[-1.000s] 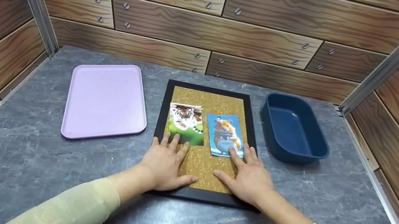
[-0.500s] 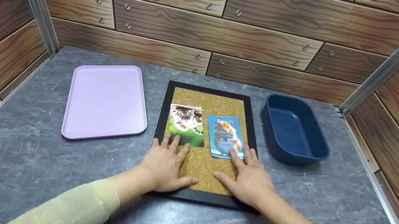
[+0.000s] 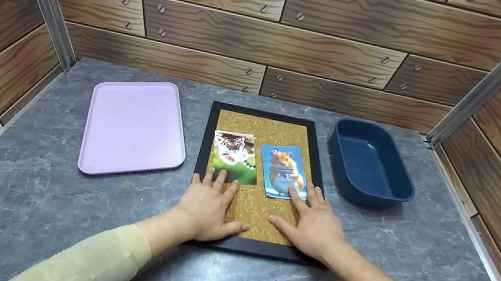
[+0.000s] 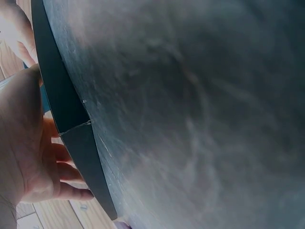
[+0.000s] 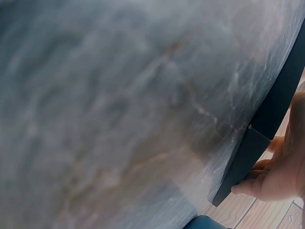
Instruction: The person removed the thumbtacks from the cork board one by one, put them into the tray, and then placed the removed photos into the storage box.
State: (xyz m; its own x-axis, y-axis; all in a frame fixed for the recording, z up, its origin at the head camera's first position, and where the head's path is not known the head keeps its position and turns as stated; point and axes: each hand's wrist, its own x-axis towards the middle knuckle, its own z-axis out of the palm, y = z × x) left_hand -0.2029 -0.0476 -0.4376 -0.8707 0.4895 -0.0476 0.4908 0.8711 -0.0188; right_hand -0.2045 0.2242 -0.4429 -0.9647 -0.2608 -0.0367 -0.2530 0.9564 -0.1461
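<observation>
A cork board (image 3: 254,214) in a black frame lies flat on the grey table. On its left half is a tiger picture (image 3: 233,155), its lower edge near my left fingertips. To the right, slightly tilted, a hamster picture (image 3: 284,170) is on the cork. My left hand (image 3: 205,208) rests with spread fingers on the board's lower left side. My right hand (image 3: 317,226) lies spread on the lower right side, one fingertip touching the hamster picture. Both wrist views show the black frame edge, with the left hand (image 4: 33,157) and right hand (image 5: 281,171) beside it.
A lilac tray (image 3: 134,129) lies left of the board. On the right stands a deep dark blue bin (image 3: 346,191). Wood-patterned walls (image 3: 207,31) enclose the grey marbled table (image 3: 51,196) at the back and sides.
</observation>
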